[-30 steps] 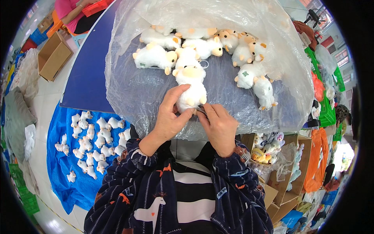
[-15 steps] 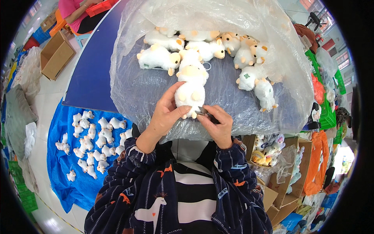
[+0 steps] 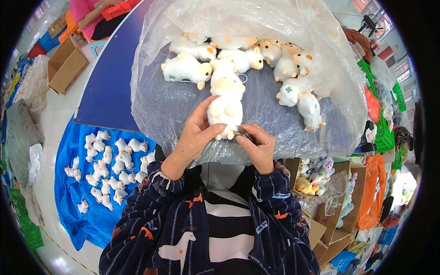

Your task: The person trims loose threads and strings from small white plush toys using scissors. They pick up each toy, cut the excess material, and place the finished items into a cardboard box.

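A white plush sheep (image 3: 224, 108) with cream feet lies belly up at the front of the plastic-covered table. My left hand (image 3: 193, 137) is closed round its left side, thumb pressed near the lower feet. Between the thumb and fingers of my right hand (image 3: 259, 147) is a small dark tool (image 3: 248, 136), its tip at the toy's lower right edge; the fingers hide most of it, so its kind is unclear. Touching the held toy's far end is another white plush sheep (image 3: 222, 68). More lie beyond, including one on the left (image 3: 183, 68) and one on the right (image 3: 310, 111).
Crumpled clear plastic sheeting (image 3: 174, 123) covers the blue table (image 3: 107, 82). Several small plush toys (image 3: 107, 176) lie on a blue sheet (image 3: 73, 201) at lower left. Cardboard boxes (image 3: 332, 229) with toys stand at my right. A person in pink (image 3: 85, 16) sits at far left.
Both hands and the held plush sheep have shifted very slightly to the right. The grip and the dark tool's place at the toy's lower edge are nearly the same.
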The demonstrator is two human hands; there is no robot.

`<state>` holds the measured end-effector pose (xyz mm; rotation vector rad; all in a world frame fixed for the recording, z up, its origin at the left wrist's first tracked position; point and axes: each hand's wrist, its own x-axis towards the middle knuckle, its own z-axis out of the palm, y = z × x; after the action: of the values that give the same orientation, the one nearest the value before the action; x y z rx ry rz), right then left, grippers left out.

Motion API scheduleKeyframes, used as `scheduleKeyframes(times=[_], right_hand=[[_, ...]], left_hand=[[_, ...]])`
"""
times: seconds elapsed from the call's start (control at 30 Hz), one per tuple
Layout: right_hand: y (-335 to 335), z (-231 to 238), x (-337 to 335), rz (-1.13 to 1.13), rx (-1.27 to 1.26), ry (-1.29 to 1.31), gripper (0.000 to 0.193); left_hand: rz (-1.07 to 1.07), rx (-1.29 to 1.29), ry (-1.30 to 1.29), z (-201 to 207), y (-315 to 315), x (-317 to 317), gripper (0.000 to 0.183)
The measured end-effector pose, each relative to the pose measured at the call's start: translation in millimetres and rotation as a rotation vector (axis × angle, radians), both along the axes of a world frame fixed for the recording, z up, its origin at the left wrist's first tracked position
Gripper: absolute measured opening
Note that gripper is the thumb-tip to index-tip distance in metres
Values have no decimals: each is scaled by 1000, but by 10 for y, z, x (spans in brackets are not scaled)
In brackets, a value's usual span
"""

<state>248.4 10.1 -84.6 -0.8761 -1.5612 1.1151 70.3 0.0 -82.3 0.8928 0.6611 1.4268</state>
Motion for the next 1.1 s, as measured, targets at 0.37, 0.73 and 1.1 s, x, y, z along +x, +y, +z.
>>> scheduleKeyframes(times=[0.37, 0.73, 1.1], right_hand=[[-134, 111, 98, -164, -106, 15, 34], [-145, 436, -77, -315, 273, -361, 23], [-118, 526, 504, -276, -418, 583, 5]], left_hand=[[-52, -151, -199, 284, -29, 47, 64], [157, 54, 191, 223, -28, 205, 64], [339, 611, 1310, 767, 309, -272, 46]])
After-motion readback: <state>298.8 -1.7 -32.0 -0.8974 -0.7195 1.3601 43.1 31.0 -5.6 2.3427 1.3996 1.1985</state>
